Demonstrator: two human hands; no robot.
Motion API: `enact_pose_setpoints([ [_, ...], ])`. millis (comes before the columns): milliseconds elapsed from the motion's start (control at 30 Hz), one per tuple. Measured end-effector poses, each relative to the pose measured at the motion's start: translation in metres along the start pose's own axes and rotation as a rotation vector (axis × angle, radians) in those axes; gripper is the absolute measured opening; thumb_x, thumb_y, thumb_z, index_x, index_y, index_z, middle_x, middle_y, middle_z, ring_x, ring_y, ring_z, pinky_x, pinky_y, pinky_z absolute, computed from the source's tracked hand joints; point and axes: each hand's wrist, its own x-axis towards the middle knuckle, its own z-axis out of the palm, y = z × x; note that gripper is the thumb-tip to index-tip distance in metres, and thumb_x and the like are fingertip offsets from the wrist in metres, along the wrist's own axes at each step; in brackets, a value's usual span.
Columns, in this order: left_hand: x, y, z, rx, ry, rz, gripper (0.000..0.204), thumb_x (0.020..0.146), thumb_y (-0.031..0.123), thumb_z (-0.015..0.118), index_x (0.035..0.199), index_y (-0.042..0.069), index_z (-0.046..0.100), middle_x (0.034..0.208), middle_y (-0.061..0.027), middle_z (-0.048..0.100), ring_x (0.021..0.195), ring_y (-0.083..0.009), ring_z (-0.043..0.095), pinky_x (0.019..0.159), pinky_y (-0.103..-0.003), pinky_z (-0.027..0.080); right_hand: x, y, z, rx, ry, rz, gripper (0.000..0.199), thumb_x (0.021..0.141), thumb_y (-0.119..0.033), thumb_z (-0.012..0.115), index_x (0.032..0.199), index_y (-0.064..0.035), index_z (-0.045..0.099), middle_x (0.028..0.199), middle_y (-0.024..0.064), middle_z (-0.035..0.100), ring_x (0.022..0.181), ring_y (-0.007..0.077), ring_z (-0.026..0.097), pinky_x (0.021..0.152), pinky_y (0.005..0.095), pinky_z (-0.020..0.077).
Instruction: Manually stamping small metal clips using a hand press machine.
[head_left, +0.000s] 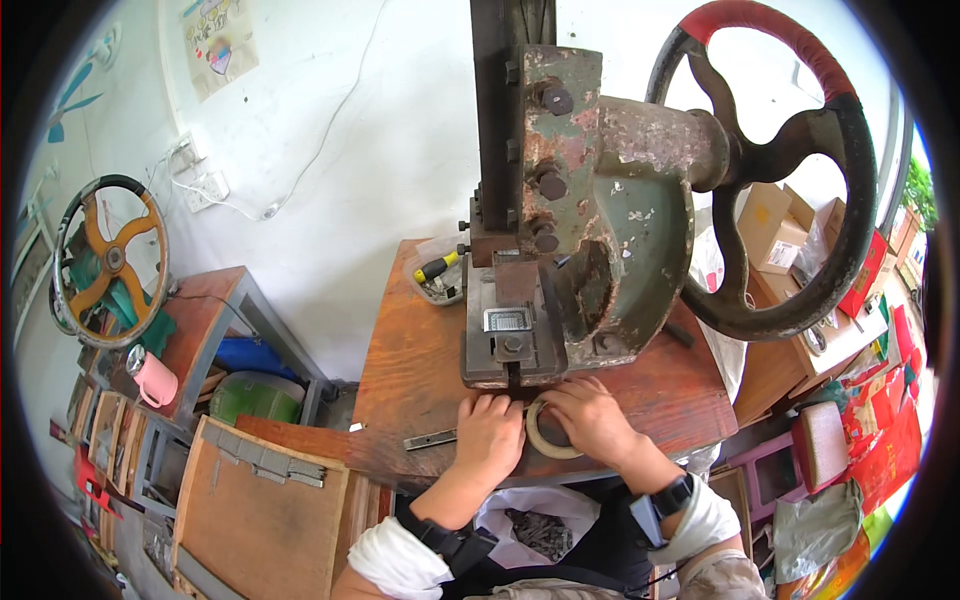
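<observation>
My right hand (592,418) is closed on the upper right edge of a roll of tan tape (553,447), which rests near the front edge of the wooden table (392,385). Just left of the roll, my left hand (492,435) has its fingers curled; whatever they may hold is hidden. Beyond both hands stands a worn green hand press (640,240) with a large wheel (850,200). Its black base plate (490,365) carries a die with a small bright metal piece (507,319). A flat metal strip (430,440) lies left of my left hand.
A clear tub (440,290) with a yellow-handled screwdriver (437,266) stands left of the press. Below the table edge, a white bag (492,520) holds dark metal pieces. A board (262,530) with grey strips lies at left, cardboard boxes (775,235) at right.
</observation>
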Motion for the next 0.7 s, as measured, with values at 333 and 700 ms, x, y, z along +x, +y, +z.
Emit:
enact_pose_setpoints([
  [333, 0.009, 0.003, 0.02, 0.081, 0.173, 0.012, 0.006, 0.068, 0.015, 0.065, 0.07, 0.01, 0.062, 0.078, -0.0035, 0.06, 0.084, -0.0246, 0.056, 0.077, -0.043, 0.037, 0.005, 0.016, 0.026, -0.025, -0.013, 0.052, 0.027, 0.074, -0.007, 0.067, 0.098, -0.0164, 0.072, 0.103, 0.0091, 0.065, 0.1, 0.0329, 0.057, 0.09, 0.0425, 0.0462],
  [700, 0.013, 0.001, 0.028, 0.074, 0.167, -0.167, 0.01, 0.069, 0.016, 0.066, 0.076, 0.009, 0.066, 0.079, -0.0048, 0.066, 0.086, -0.026, 0.058, 0.078, -0.044, 0.034, 0.004, 0.002, 0.017, -0.136, -0.035, 0.084, 0.025, 0.075, -0.014, 0.063, 0.098, -0.0195, 0.07, 0.102, -0.0016, 0.063, 0.101, 0.0249, 0.054, 0.079, 0.0437, 0.0431],
])
